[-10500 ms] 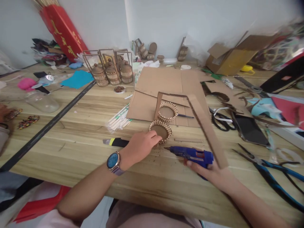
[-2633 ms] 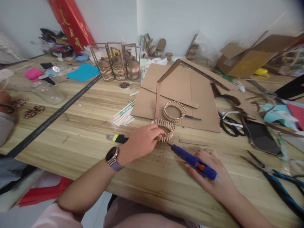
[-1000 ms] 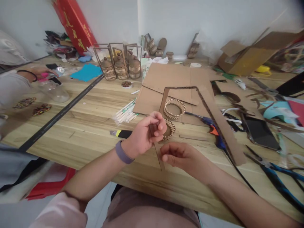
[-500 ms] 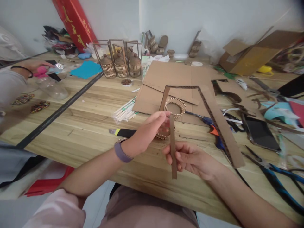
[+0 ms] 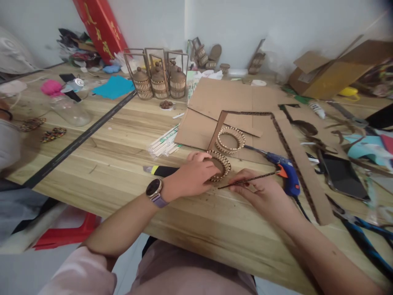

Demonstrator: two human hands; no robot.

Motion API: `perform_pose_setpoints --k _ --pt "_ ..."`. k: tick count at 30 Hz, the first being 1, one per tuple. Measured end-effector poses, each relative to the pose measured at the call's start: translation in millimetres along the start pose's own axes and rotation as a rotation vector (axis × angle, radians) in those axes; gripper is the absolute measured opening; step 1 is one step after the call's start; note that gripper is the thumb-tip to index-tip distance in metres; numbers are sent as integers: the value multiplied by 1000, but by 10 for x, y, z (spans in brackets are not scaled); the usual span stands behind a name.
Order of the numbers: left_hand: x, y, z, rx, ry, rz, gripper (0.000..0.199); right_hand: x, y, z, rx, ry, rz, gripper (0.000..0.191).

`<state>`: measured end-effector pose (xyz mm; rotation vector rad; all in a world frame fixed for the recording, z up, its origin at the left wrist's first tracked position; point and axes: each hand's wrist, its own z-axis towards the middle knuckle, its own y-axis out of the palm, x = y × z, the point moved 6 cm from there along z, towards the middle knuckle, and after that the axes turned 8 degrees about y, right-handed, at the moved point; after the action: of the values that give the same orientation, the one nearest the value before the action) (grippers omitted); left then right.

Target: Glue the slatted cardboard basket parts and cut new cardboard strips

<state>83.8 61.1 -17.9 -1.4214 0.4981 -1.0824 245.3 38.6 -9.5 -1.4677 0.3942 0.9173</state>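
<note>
I work from one view, supplied by a head-worn camera. It is positioned above the worktop (image 5: 190, 223), on the near side of the cardboard sheet (image 5: 227, 94), facing forward and down. Coverage extends from the wearer's clothing (image 5: 178, 270), nearest the lens, past the sheet to the wall (image 5: 251, 24) behind it. Left hand (image 5: 196, 174) and right hand (image 5: 260, 194) register closer to the lens than the sheet.

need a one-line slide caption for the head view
Left hand on a slatted round basket, right hand pinching a thin corrugated cardboard strip, blue glue gun lying nearby.
</note>
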Motion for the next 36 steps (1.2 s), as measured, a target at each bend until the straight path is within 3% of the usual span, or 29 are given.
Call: perform_pose_setpoints --k 13,26,36 --pt "12 82 42 -27 -26 31 10 -196 47 95 -76 -157 -258 17" --pt "17 107 46 -27 -10 39 15 -115 147 109 -92 -253 -324 20" --pt "0 117 61 -15 -19 6 15 -87 152 137 -11 -298 -351 19"
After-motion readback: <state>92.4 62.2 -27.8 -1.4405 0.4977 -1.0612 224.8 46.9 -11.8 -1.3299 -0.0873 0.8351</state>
